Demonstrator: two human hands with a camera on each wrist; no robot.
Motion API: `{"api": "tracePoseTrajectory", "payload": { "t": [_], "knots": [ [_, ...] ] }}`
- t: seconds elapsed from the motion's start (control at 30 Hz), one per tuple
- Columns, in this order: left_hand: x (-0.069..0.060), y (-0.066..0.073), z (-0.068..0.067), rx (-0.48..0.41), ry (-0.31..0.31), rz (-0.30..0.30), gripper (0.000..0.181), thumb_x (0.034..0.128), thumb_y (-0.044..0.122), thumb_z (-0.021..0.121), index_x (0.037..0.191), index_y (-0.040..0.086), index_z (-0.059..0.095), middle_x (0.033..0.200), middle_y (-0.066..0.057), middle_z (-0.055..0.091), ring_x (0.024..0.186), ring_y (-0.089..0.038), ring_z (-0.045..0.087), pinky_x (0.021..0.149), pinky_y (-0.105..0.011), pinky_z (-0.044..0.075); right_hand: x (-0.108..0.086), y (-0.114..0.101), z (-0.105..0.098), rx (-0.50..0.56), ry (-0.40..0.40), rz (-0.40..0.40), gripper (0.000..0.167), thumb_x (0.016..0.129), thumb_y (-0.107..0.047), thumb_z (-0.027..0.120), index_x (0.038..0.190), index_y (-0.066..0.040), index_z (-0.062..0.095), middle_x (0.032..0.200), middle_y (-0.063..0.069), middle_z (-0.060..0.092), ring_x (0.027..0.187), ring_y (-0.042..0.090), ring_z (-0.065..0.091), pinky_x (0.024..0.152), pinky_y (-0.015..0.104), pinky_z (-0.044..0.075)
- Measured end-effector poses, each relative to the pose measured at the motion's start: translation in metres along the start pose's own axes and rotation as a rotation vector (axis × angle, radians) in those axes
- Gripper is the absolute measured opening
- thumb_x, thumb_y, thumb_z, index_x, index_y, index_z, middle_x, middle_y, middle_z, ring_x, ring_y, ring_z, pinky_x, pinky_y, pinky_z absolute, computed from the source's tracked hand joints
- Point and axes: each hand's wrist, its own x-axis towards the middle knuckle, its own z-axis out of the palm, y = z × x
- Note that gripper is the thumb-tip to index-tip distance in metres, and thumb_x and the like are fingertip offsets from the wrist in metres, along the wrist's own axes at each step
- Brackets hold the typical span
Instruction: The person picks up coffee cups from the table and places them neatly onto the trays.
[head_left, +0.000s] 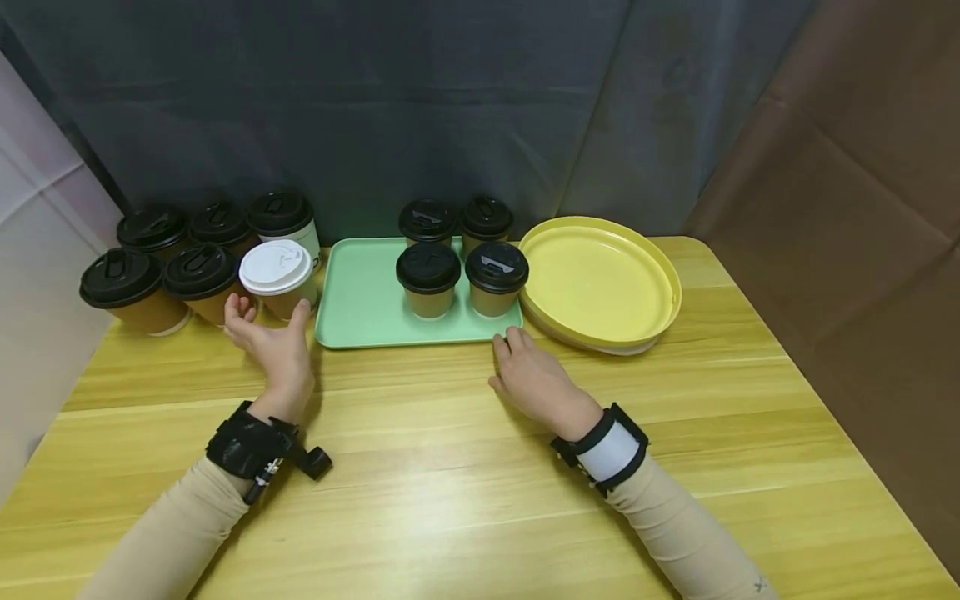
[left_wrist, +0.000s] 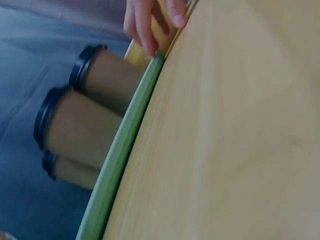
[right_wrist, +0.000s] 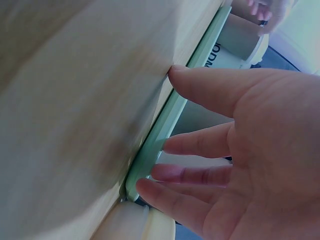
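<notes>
Both forearms are being covered by long beige sleeves of plain, close-fitting cloth; soft creases are being formed along the left sleeve [head_left: 165, 533] and the right sleeve [head_left: 686, 529]. On the latter, a small dark mark [head_left: 761, 583] is being displayed, too small to be read. The left wrist is being circled by a bulky black strap [head_left: 242, 440], from which a stubby black cylinder [head_left: 318, 463] is being held out beside a small silvery fitting [head_left: 267, 472]. The right wrist is being wrapped by a black band [head_left: 631, 422], its middle being filled by a pale, whitish panel [head_left: 609, 452]. Each hand is being left bare.
</notes>
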Motion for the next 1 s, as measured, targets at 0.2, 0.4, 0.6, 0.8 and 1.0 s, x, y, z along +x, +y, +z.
{"api": "tracePoseTrajectory", "payload": {
  "t": [0.2,0.4,0.6,0.8,1.0],
  "knots": [
    [0.017,-0.009,0.005,0.065,-0.105,-0.178,0.088,0.0774,0.008,0.076,0.145,0.012,0.02,0.144,-0.006,0.022,0.132,-0.012,0.021,0.101,-0.011,0.016,0.0,0.0,0.001,0.0,0.005,-0.007,0.059,0.091,-0.029,0.067,0.13,0.012,0.048,0.104,0.019,0.044,0.104,0.032,0.047,0.059,0.031,0.052],
    [0.03,-0.014,0.009,0.082,-0.162,-0.174,0.093,0.075,0.004,0.075,0.147,0.015,0.017,0.15,-0.005,0.022,0.134,-0.009,0.021,0.102,-0.011,0.016,-0.001,0.0,0.0,0.001,0.007,-0.003,0.06,0.091,-0.029,0.067,0.13,0.012,0.048,0.104,0.019,0.044,0.105,0.032,0.047,0.057,0.03,0.052],
    [0.037,-0.014,0.015,0.012,-0.188,-0.139,0.099,0.072,-0.005,0.074,0.146,0.017,0.013,0.15,-0.004,0.022,0.132,-0.007,0.024,0.1,-0.01,0.018,-0.001,-0.001,-0.001,0.006,0.001,0.003,0.06,0.091,-0.029,0.067,0.131,0.011,0.048,0.106,0.019,0.044,0.107,0.032,0.047,0.057,0.031,0.052],
    [0.038,-0.014,0.018,-0.015,-0.206,-0.142,0.1,0.0732,-0.004,0.076,0.147,0.017,0.012,0.151,-0.004,0.022,0.133,-0.008,0.024,0.1,-0.009,0.019,-0.001,-0.001,-0.002,0.012,-0.007,0.017,0.061,0.091,-0.03,0.067,0.131,0.011,0.047,0.107,0.019,0.044,0.108,0.032,0.047,0.056,0.031,0.052],
    [0.038,-0.012,0.02,-0.019,-0.199,-0.125,0.1,0.0725,-0.004,0.078,0.146,0.018,0.013,0.15,-0.003,0.022,0.132,-0.006,0.025,0.1,-0.008,0.018,-0.001,0.0,-0.001,0.011,-0.006,0.015,0.06,0.091,-0.03,0.067,0.131,0.011,0.047,0.106,0.019,0.044,0.107,0.032,0.047,0.057,0.031,0.052]
  ]
}}
